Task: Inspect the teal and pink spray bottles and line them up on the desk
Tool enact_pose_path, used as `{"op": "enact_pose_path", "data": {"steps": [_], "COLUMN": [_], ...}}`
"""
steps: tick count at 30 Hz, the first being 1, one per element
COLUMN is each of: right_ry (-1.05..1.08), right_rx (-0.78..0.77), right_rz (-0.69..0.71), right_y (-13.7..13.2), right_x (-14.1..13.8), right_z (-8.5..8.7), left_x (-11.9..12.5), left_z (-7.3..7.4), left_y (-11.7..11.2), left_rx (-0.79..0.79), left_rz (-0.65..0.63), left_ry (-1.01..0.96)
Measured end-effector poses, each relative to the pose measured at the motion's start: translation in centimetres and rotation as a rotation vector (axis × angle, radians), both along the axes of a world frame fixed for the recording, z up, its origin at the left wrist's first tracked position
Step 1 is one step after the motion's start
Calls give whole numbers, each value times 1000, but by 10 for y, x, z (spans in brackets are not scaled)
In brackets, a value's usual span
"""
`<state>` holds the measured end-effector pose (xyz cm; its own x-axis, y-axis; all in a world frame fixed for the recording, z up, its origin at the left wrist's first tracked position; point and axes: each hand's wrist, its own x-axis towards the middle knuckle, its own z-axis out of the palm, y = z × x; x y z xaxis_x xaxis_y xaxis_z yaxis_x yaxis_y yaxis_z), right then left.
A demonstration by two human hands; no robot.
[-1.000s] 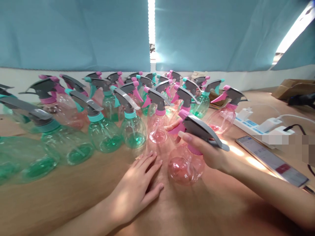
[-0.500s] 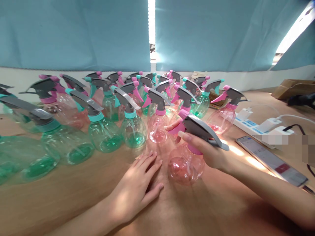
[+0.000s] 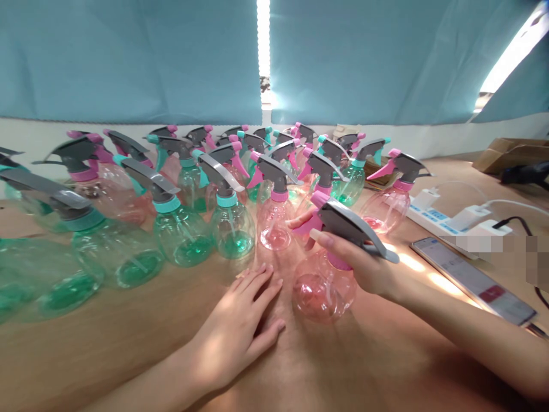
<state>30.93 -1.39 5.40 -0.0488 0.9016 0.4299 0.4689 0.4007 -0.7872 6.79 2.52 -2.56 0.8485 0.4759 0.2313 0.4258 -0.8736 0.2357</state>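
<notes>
My right hand (image 3: pixel 355 257) is wrapped round the neck of a pink spray bottle (image 3: pixel 323 289), with fingers at its pink trigger. The bottle has a grey head and a clear pink body, and it stands slightly tilted near the front of the wooden table (image 3: pixel 343 366). My left hand (image 3: pixel 240 320) lies flat on the tabletop to the left of it, fingers stretched and holding nothing. Just beyond my hands are another pink spray bottle (image 3: pixel 275 223) and a green spray bottle (image 3: pixel 234 229) with a turquoise collar.
Several more green and pink spray bottles crowd the table's left and back; one green spray bottle (image 3: pixel 182 237) is near. On the right lie a phone (image 3: pixel 472 280), a white power strip (image 3: pixel 437 220) with plugs and cables, and a cardboard box (image 3: pixel 506 154). Blue curtains (image 3: pixel 128 63) hang behind.
</notes>
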Motion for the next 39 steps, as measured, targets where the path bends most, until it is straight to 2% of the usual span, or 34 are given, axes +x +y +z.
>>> {"op": "enact_pose_path", "data": {"steps": [34, 39], "right_ry": [-5, -5], "right_rx": [9, 7], "right_rz": [-18, -61], "right_y": [0, 1], "right_x": [1, 1], "right_z": [-2, -4], "left_x": [-1, -1], "left_z": [-2, -2], "left_y": [1, 1], "left_rx": [34, 36], "left_rz": [-12, -10], "left_ry": [24, 29]}}
